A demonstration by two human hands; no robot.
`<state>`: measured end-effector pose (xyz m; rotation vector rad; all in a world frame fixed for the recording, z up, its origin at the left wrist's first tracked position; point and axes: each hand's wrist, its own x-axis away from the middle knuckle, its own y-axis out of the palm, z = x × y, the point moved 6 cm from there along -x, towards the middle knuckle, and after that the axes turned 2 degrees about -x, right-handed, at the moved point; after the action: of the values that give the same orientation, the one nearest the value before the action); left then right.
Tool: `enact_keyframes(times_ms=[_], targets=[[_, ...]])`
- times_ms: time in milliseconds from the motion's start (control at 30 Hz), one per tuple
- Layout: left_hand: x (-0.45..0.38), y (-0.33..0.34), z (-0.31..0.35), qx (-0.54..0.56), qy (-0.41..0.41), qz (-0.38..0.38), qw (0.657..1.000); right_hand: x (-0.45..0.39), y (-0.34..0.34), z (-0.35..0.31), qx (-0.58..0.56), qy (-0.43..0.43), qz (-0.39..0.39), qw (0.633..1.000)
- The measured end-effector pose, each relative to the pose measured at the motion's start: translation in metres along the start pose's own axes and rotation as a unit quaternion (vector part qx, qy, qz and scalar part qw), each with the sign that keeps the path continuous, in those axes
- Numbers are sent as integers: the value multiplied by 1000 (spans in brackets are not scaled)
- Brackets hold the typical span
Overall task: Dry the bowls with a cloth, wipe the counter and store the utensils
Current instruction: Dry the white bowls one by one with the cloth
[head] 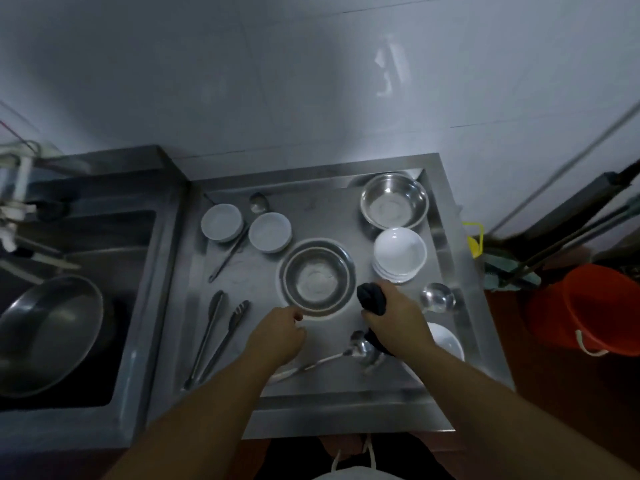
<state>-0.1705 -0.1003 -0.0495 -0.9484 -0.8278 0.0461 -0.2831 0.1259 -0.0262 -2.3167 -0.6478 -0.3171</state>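
the right hand [388,306] grips a bunched dark cloth [372,299] beside the steel bowl [317,277] mid-table [339,379]; the left hand [280,336], fingers loosely curled, touches its rim. tongs [216,337], ladles, white bowls [398,254] lie unstored: little seems done.

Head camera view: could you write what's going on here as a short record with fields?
setting: stainless steel counter beside a sink
right hand: grip around a dark cloth
left hand: fingers near the rim of the steel bowl, holding nothing that I can see
centre: steel bowl
far right: second steel bowl, stack of white bowls
far left: two small white dishes
utensils: tongs, ladle
in sink: large steel pan
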Motion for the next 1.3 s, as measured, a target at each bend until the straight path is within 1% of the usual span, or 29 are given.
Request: enact_keyframes(times_ms=[167, 267, 433, 533, 633, 733, 800, 900, 1033, 1133, 1233, 1300], targets=[[-38, -32, -55, -53, 14, -20, 998, -29, 54, -51, 69, -31, -45, 996], [-67, -54, -81, -77, 32, -19, 996, -48, 86, -75, 130, -44, -59, 989], [-114, -86, -111, -102, 35, -29, 994, -80, 129, -92, 203, -14, -83, 976], [-140, -97, -119, -102, 44, -26, 993, -95, 147, -93, 222, 13, -97, 970], [-169, -102, -121, -59, 30, -29, 997, -106, 158, -91, 227, 36, -100, 968], [-201, -105, -118, 45, -19, -31, 998, -113, 164, -88, 217, 56, -95, 970], [-219, -105, -114, 117, -57, -30, 991, -115, 166, -84, 200, 71, -89, 973], [-239, -101, -110, 210, -116, -30, 970, -114, 167, -76, 173, 94, -72, 978], [-258, -85, -109, 307, -148, -42, 939, -103, 167, -58, 100, 136, -36, 985], [-254, -77, -109, 407, -187, -30, 894, -93, 168, -46, 59, 171, -20, 983], [-238, -77, -102, 493, -204, -31, 845, -88, 167, -41, 34, 190, -9, 981], [-224, -80, -97, 544, -213, -38, 811, -84, 164, -40, -38, 214, 5, 976]])
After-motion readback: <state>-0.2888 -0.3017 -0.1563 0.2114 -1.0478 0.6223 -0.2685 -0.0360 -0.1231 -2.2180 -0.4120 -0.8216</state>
